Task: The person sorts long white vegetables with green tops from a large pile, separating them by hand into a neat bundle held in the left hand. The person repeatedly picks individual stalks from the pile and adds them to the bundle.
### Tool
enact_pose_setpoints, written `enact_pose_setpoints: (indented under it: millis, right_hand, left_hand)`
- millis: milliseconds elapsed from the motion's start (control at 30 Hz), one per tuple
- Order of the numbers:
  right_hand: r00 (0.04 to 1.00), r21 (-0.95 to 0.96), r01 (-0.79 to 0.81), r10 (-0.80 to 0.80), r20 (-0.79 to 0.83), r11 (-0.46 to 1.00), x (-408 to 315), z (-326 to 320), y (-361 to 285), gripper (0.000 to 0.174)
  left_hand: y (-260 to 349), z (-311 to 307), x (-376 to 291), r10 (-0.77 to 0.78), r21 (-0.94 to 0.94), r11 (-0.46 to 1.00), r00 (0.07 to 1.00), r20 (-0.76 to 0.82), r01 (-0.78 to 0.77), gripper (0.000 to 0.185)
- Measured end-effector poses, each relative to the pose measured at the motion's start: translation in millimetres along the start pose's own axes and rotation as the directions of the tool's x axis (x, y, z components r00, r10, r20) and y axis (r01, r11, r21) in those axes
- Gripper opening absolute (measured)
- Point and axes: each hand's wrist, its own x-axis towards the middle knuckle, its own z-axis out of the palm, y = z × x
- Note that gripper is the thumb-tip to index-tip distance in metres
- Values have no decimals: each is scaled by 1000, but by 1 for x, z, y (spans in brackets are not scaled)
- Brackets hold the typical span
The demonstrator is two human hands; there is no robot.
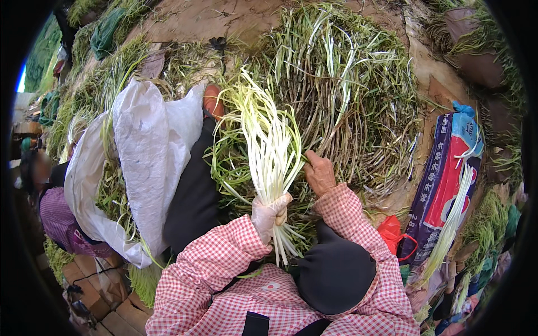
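Observation:
A bunch of long blanched greens (269, 143), with white stems and yellow-green leaf tips, stands up in front of me. My left hand (267, 214), in a thin translucent glove, is closed around its lower stems. The cut-looking stem ends stick out below the fist. At the bunch's right edge my right hand (321, 172), bare, has its fingertips pinched on a green leaf at the side. Behind it lies a wide heap of similar greens (344, 96) with many brown, withered stalks. Loose green leaves hang to the left of the bunch.
A white woven sack (145, 168) lies by my black-trousered leg (193, 189) and orange-brown shoe (214, 101). At right, a printed plastic sack (435, 185) carries another bunch of stems (454, 218), with a red plastic bag (388, 233) beside it. A person (67, 218) sits at far left near bricks (86, 290).

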Motion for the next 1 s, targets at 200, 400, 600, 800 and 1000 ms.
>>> enact_pose_setpoints:
  millis: [200,400,600,800,1000]
  right_hand:
    - [993,-99,-113,115,8,989,0,-11,4,3]
    - [997,-344,-73,70,-21,936,-5,-6,20,14]
    - [863,21,-434,409,296,901,-10,-59,30,9]
    - [991,-394,133,-123,50,910,-3,-89,-14,40]
    - [907,35,310,-306,287,950,13,-72,-43,35]
  left_hand:
    - [-5,13,-3,45,-19,999,999,-7,-45,11]
    - [-10,14,-16,91,-3,996,996,7,-91,15]
    - [-29,-32,-42,86,6,996,994,66,-87,26]
    - [-28,-42,-44,99,-18,995,985,138,-98,29]
    - [-33,-47,-41,93,-6,996,982,167,-93,27]
